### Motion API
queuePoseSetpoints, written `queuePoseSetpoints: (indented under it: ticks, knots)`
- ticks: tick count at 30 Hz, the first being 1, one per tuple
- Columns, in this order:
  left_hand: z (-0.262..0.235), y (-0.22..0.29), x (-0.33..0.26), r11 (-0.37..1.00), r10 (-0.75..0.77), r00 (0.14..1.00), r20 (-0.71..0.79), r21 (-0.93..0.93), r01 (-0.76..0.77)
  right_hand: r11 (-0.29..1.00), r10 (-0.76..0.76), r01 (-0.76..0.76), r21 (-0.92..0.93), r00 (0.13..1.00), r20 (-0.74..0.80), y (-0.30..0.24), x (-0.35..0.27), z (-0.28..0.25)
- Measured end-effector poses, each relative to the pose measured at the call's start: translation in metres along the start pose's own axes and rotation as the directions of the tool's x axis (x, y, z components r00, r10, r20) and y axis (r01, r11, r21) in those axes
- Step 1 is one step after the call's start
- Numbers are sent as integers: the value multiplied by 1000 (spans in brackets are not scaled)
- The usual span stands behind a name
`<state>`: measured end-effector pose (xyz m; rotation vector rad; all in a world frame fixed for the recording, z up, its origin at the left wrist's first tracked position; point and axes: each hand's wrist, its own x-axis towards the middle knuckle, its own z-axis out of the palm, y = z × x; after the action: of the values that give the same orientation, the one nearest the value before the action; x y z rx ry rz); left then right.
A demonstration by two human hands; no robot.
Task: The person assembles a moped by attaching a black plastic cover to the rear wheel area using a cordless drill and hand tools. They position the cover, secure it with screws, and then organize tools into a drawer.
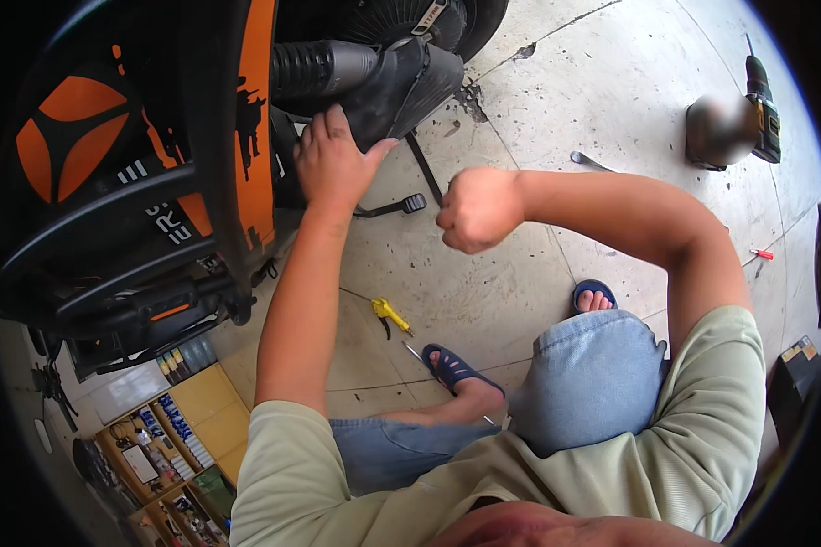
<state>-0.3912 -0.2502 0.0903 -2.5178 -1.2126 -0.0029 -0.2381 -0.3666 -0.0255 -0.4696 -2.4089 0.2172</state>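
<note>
A black and orange motorcycle or scooter stands on the left. My left hand lies with fingers spread against a black cover, just below a ribbed dark tube. Beyond the cover is the wheel. My right hand is closed in a fist, apart from the cover and to its lower right. Whatever it holds, if anything, is hidden by the fingers. A thin black bar runs from the cover toward this fist, and a pedal sits between my hands.
On the tiled floor lie a yellow air blow gun, a spanner and a red-handled tool. A power drill rests at the far right beside a blurred round object. Wooden shelving with small parts stands lower left.
</note>
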Motion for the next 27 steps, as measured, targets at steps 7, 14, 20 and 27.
queuePoseSetpoints:
  ticks: [7, 14, 20, 27]
  knots:
    - [-1, -10, -2, 995, 49, 999, -13, -90, -50, 985, -110, 158, -70, 886, 451, 92, 50, -32]
    - [-5, -7, -1, 997, 62, 998, -19, 39, -61, 1000, 23, -13, -28, 929, 370, 80, 54, -37]
    - [-3, -4, -8, 998, 0, 1000, 8, 59, -1, 994, -106, 83, 67, 859, 501, 41, 45, -33]
    - [3, -8, -10, 1000, 20, 1000, -18, 3, -20, 999, -41, 43, 3, 914, 404, 80, 62, -50]
